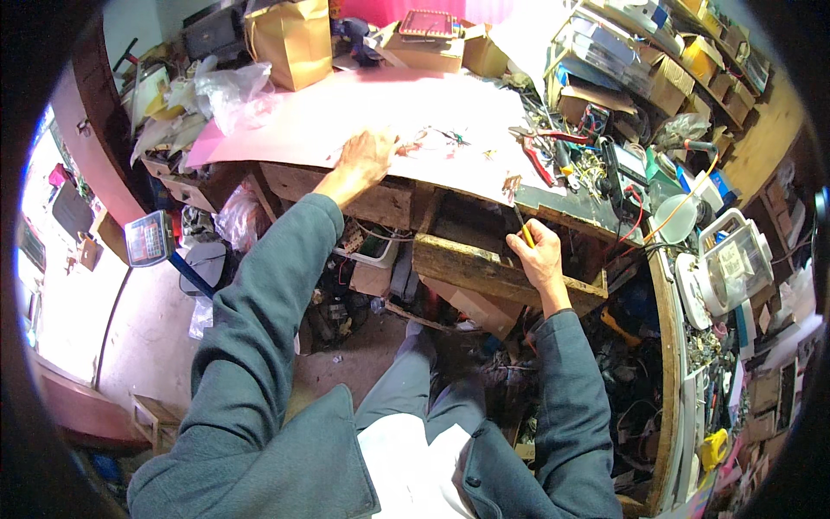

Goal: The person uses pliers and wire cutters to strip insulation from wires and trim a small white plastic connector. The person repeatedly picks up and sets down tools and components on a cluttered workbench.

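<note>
My left hand (367,157) rests over the near edge of a pale pink sheet (303,130) on the workbench, its fingers bent together. Glare hides whatever is between them. Just right of its fingertips lie small parts with thin red and dark wires (450,137). My right hand (542,256) is closed around a thin tool with a yellow handle (526,232), above an open wooden drawer (493,270). The tool's dark, slender end points up toward a small copper-coloured bunch (512,185) at the bench edge; whether they touch is unclear.
Red-handled pliers (538,164), a multimeter (594,121) and loose cables crowd the bench's right side. A paper bag (290,43) and cardboard boxes (421,50) stand at the back. A clear plastic container (735,264) sits far right. Clutter fills the space beneath the bench.
</note>
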`<control>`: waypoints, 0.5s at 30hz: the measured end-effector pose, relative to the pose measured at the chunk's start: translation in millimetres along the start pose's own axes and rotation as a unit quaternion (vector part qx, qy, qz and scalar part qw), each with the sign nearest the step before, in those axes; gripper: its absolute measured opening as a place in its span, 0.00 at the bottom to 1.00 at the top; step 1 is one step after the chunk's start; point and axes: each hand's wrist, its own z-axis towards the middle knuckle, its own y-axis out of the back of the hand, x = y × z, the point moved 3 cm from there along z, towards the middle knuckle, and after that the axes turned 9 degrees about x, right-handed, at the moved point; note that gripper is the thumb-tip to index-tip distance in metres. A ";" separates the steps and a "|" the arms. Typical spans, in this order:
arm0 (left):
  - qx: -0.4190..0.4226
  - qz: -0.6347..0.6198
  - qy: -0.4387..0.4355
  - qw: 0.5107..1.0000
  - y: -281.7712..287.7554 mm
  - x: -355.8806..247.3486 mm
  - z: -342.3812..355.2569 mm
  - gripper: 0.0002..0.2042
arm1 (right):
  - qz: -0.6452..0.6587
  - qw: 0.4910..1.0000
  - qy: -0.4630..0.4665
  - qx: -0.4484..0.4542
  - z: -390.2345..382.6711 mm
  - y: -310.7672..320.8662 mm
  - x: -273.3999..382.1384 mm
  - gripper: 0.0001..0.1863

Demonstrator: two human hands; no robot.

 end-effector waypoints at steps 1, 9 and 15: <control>0.001 -0.011 0.030 0.999 2.6 -4.1 -2.5 0.12 | -0.004 1.000 -0.001 -0.001 -1.0 0.7 -0.2 0.18; -0.037 -0.303 0.147 0.941 38.1 -25.9 -13.5 0.10 | 0.006 1.000 -0.005 -0.014 -2.3 2.8 -7.1 0.16; -0.043 -0.595 0.207 0.776 37.4 -23.9 -1.8 0.09 | 0.029 0.999 -0.015 -0.006 1.1 0.4 -12.9 0.18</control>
